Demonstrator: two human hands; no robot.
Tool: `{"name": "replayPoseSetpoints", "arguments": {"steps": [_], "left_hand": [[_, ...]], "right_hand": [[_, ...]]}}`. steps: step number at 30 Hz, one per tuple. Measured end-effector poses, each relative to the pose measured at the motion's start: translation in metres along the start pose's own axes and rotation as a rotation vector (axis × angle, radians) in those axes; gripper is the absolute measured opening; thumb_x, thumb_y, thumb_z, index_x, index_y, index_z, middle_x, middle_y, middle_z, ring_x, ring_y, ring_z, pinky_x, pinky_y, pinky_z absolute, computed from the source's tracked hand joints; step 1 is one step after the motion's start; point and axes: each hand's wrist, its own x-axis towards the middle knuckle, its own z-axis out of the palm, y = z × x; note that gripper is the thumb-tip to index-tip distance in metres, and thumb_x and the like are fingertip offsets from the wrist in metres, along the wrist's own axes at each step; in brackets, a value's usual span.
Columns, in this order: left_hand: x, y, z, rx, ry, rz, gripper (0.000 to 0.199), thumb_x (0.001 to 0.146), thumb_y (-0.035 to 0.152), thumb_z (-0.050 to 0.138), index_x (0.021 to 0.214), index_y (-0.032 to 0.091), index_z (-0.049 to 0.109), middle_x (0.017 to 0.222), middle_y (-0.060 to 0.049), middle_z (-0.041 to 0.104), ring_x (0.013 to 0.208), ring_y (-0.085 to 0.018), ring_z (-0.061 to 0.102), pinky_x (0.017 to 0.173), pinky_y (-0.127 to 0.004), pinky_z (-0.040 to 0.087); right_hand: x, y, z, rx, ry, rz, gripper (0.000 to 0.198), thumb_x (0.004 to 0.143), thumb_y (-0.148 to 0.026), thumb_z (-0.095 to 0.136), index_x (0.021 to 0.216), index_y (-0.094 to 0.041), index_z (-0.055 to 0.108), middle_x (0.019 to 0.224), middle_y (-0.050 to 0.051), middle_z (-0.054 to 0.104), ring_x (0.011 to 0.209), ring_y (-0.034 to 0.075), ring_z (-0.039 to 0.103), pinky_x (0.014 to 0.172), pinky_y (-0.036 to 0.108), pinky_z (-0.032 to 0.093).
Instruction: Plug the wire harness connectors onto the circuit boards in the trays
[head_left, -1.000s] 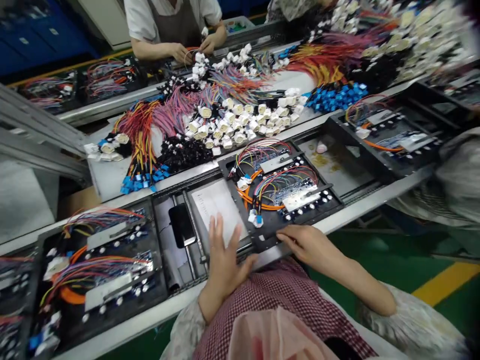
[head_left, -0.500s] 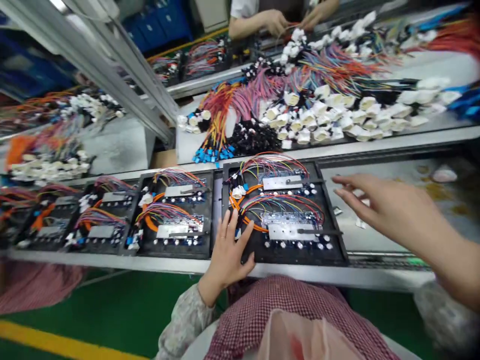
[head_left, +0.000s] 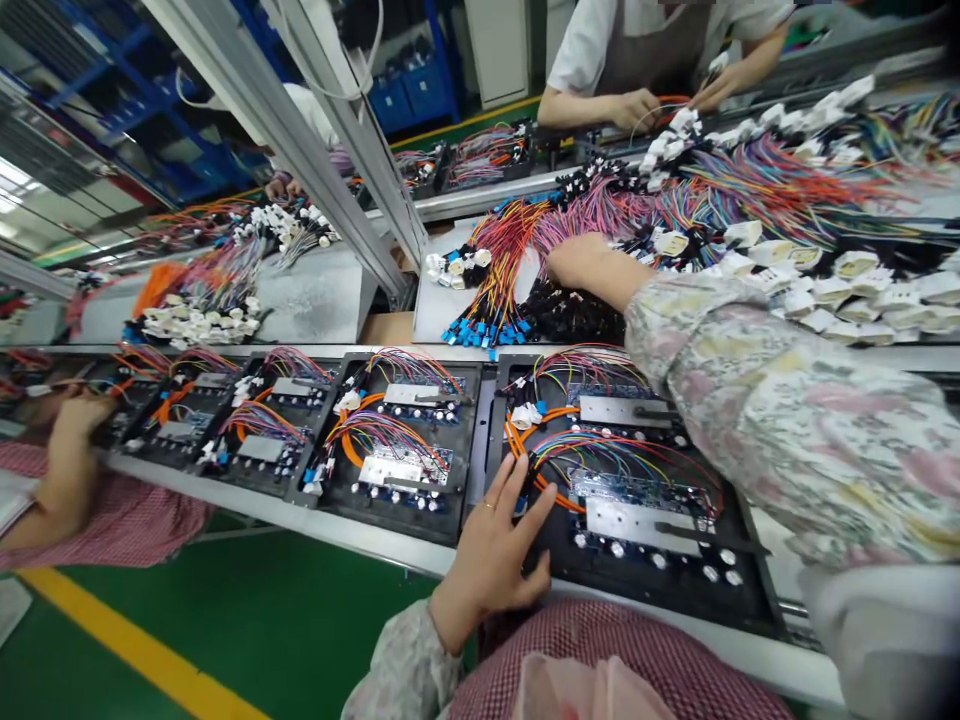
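My left hand [head_left: 499,545] lies with fingers spread on the left edge of a black tray [head_left: 637,592]. Its fingertips are by the orange wires [head_left: 559,494] there. Two circuit boards with silver metal plates [head_left: 641,524] sit in this tray, with coloured wires looped behind them. My right hand [head_left: 581,262] reaches over the tray into the pile on the shelf, between pink wires [head_left: 574,215] and black connectors [head_left: 574,312]. Its fingers are hidden, so I cannot see what they touch. My right sleeve covers part of the tray's right side.
More black trays [head_left: 405,515] with wired boards line the conveyor to the left. Blue connectors [head_left: 487,328] and white connectors [head_left: 847,285] lie on the shelf. A metal post [head_left: 360,150] rises beyond. A co-worker's hands [head_left: 637,108] handle wires opposite; another person's hand [head_left: 79,415] is far left.
My right hand has moved from right of the tray, forward and left into the wire pile. My left hand stays on the tray edge. The view has swung left.
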Motion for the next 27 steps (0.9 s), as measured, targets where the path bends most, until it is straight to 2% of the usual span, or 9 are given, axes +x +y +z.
{"name": "replayPoseSetpoints", "arguments": {"steps": [4,6,12,16,19,21,23,25,27], "left_hand": [[0.001,-0.002,0.0,-0.006,0.013,0.046,0.089,0.076,0.022,0.062,0.157,0.02,0.025,0.167,-0.018,0.007,0.152,-0.041,0.019,0.113,-0.056,0.039],[0.002,-0.002,0.0,-0.001,0.016,0.066,0.088,0.077,0.022,0.061,0.156,0.018,0.025,0.167,-0.02,0.006,0.151,-0.041,0.022,0.114,-0.056,0.038],[0.002,-0.003,0.002,-0.006,0.02,0.057,0.086,0.078,0.023,0.063,0.157,0.02,0.027,0.167,-0.019,0.008,0.152,-0.042,0.017,0.113,-0.057,0.038],[0.002,-0.007,-0.007,-0.165,0.143,0.079,0.079,0.086,0.037,0.066,0.155,0.025,0.031,0.166,-0.018,0.015,0.153,-0.044,0.008,0.114,-0.067,0.027],[0.012,0.003,-0.022,-0.587,0.417,-0.013,0.06,0.094,0.045,0.057,0.15,0.031,0.04,0.161,-0.013,0.03,0.151,-0.038,0.021,0.116,-0.065,0.026],[0.026,0.019,-0.031,-1.099,0.551,-0.092,0.052,0.097,0.057,0.045,0.144,0.035,0.046,0.151,-0.01,0.044,0.138,-0.032,0.045,0.103,-0.052,0.05],[0.04,0.039,-0.033,-1.5,0.468,-0.145,0.055,0.094,0.069,0.04,0.133,0.034,0.058,0.13,-0.009,0.058,0.105,-0.025,0.065,0.069,-0.035,0.06],[0.051,0.058,-0.028,-1.637,0.39,-0.213,0.048,0.097,0.062,0.043,0.097,0.023,0.072,0.1,-0.006,0.062,0.068,-0.013,0.06,0.046,-0.021,0.046],[0.058,0.07,-0.016,-1.57,0.438,-0.288,0.055,0.102,0.052,0.041,0.069,0.016,0.067,0.083,-0.004,0.056,0.055,-0.007,0.047,0.043,-0.02,0.036]], "right_hand": [[-0.006,0.009,-0.002,0.018,-0.005,-0.056,0.047,0.098,-0.027,0.041,0.079,0.001,0.073,0.099,0.018,0.074,0.092,0.017,0.07,0.078,0.03,0.045],[-0.013,0.014,-0.007,0.045,0.028,-0.086,0.046,0.098,-0.03,0.043,0.076,-0.001,0.072,0.097,0.014,0.075,0.088,0.013,0.069,0.074,0.025,0.044],[-0.047,0.036,-0.024,0.165,0.304,-0.031,0.061,0.1,-0.044,0.026,0.1,-0.003,0.071,0.097,0.007,0.075,0.088,0.011,0.069,0.069,0.023,0.042],[-0.112,0.029,-0.056,0.257,0.538,0.066,0.036,0.104,-0.02,0.031,0.133,-0.014,0.051,0.117,0.01,0.071,0.098,0.015,0.062,0.083,0.03,0.047],[-0.196,0.006,-0.079,0.237,0.732,-0.12,0.033,0.103,-0.025,0.037,0.128,-0.018,0.057,0.12,0.012,0.064,0.112,0.02,0.057,0.09,0.033,0.045],[-0.256,-0.014,-0.079,0.094,0.676,-0.325,0.033,0.101,-0.021,0.038,0.122,-0.029,0.062,0.089,0.005,0.066,0.079,0.018,0.061,0.061,0.03,0.041],[-0.308,-0.033,-0.064,0.177,0.509,-0.51,0.032,0.098,-0.013,0.038,0.117,-0.024,0.062,0.071,0.0,0.062,0.054,0.014,0.054,0.043,0.03,0.03],[-0.345,-0.048,-0.038,0.327,0.329,-0.496,0.032,0.099,-0.012,0.035,0.119,-0.015,0.06,0.075,0.002,0.065,0.055,0.013,0.058,0.045,0.028,0.038],[-0.367,-0.057,-0.011,0.483,0.266,-0.368,0.024,0.101,-0.019,0.042,0.114,-0.014,0.061,0.083,0.004,0.068,0.064,0.013,0.064,0.055,0.026,0.047]]}}
